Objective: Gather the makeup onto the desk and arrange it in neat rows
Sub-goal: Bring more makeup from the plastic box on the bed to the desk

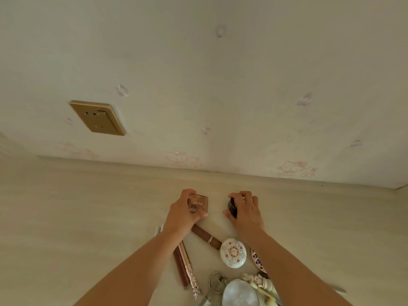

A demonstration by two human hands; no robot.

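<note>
Barely started: left hand (181,212) grips clear square palette (198,206), right hand (246,212) grips dark round jar (232,206), first row only beginning on pale wooden desk (88,217), remaining makeup heaped nearby.

Left hand (183,212), right hand (247,209): both grip curled.

Bedroom; cartoon wallpaper (295,168); makeup desk (88,217)

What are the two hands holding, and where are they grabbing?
The left hand grips a small square compact by its left side. The right hand holds a small dark round jar around its sides.
</note>
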